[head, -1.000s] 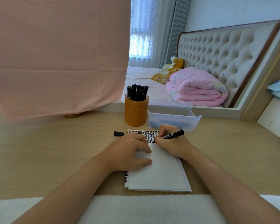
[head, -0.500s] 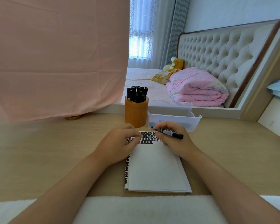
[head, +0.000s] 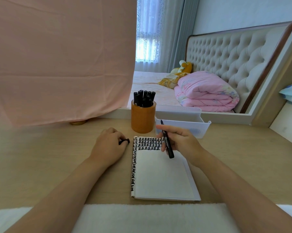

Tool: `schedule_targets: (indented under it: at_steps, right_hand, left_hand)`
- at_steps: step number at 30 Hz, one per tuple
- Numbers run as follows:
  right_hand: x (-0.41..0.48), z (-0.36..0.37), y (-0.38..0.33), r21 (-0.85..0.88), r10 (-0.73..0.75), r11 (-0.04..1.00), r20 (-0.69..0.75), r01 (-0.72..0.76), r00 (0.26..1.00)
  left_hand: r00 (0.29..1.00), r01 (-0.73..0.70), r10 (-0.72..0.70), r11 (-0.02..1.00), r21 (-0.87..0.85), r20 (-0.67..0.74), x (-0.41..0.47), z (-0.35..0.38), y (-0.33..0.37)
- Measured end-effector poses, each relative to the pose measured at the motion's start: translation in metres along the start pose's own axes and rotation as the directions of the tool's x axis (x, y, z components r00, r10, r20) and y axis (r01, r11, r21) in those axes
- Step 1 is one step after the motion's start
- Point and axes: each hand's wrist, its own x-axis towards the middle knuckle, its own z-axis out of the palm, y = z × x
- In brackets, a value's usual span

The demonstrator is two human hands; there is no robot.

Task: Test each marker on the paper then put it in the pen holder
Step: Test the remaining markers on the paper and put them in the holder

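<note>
A white paper pad [head: 163, 175] lies on the wooden desk, its top rows and left margin filled with black marks. My right hand [head: 182, 142] holds an uncapped black marker [head: 167, 142] above the pad's top edge, tip pointing up and away. My left hand [head: 108, 147] rests on the desk left of the pad, its fingers closed on the black marker cap [head: 125, 141]. An orange-brown pen holder [head: 143, 119] stands behind the pad with several black markers in it.
A clear plastic bin [head: 184, 125] sits right of the pen holder. A pink cloth [head: 57, 56] hangs behind the desk on the left. A white box [head: 288, 125] stands at the far right. A white towel [head: 150, 217] lies along the desk's near edge.
My right hand lifted the marker off the paper and turned its tip upward. My left hand left the pad, moved left and closed on the cap lying on the desk.
</note>
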Motion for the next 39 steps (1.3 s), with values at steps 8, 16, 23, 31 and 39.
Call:
schedule_targets:
  at_steps: [8, 16, 23, 31, 39]
  right_hand:
    - [0.002, 0.003, 0.002, -0.324, -0.093, 0.944, -0.103, 0.054, 0.99]
    - [-0.002, 0.006, 0.005, -0.697, -0.29, 0.698, -0.066, 0.164, 0.955]
    - [0.0, 0.006, 0.008, -0.763, -0.336, 0.619, -0.04, 0.189, 0.941]
    - [-0.006, 0.008, 0.002, -0.821, -0.394, 0.47, 0.135, 0.326, 0.909]
    - [-0.003, 0.007, 0.003, -0.88, -0.497, 0.247, 0.245, 0.406, 0.833]
  left_hand:
    - [0.978, -0.174, 0.138, 0.953, -0.25, -0.156, -0.009, -0.008, 0.024]
    - [0.969, -0.234, 0.201, 0.933, -0.272, -0.144, -0.013, -0.006, 0.03]
    - [0.956, -0.292, 0.273, 0.914, -0.28, -0.108, -0.014, -0.007, 0.03]
    - [0.944, -0.31, 0.33, 0.906, -0.286, 0.021, -0.013, -0.007, 0.032]
    - [0.924, -0.293, 0.354, 0.898, -0.327, 0.143, -0.012, -0.015, 0.036]
